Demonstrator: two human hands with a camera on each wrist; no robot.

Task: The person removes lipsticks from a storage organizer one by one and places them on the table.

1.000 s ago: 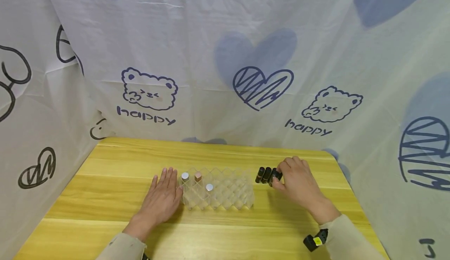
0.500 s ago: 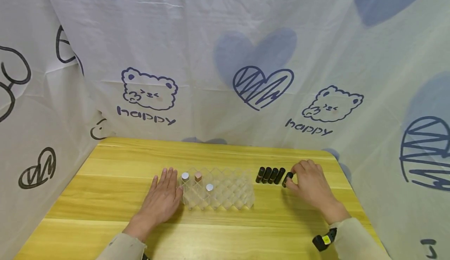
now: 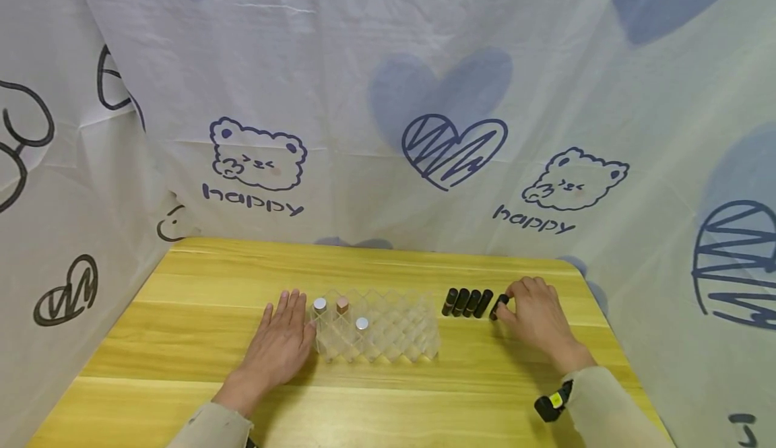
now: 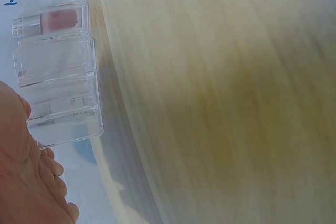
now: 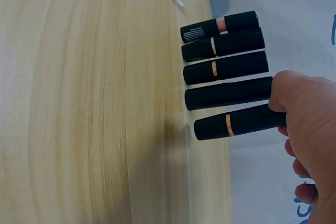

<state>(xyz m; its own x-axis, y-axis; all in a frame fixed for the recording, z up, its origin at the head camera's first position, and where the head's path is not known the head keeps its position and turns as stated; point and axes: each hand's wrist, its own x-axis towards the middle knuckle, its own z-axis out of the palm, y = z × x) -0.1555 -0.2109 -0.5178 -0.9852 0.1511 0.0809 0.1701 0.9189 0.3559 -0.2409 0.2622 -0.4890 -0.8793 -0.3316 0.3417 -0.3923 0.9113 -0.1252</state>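
My right hand (image 3: 536,316) pinches the top end of a black lipstick tube (image 5: 247,121) with a thin gold band, between thumb and fingers. This tube leans slightly, at the right end of a row of upright black lipsticks (image 5: 226,67); in the head view a small gap parts it from the others. My left hand (image 3: 280,341) lies with its fingers straight along the left end of a clear lipstick organizer (image 3: 397,335), thumb at its edge. Inside the organizer stand two silver-capped tubes, one at the back left (image 3: 319,305) and one further forward (image 3: 362,324), and a brown-capped tube (image 3: 342,305).
The yellow wood-grain table (image 3: 388,401) reaches back to a white cloth (image 3: 358,185) printed with hearts and bears. The cloth hangs behind and on both sides. A black wrist device (image 3: 552,404) sits at the right sleeve.
My right hand has moved to the right from over the row, uncovering a fourth standing lipstick, and holds another one apart at the end. The left hand has stayed in place.
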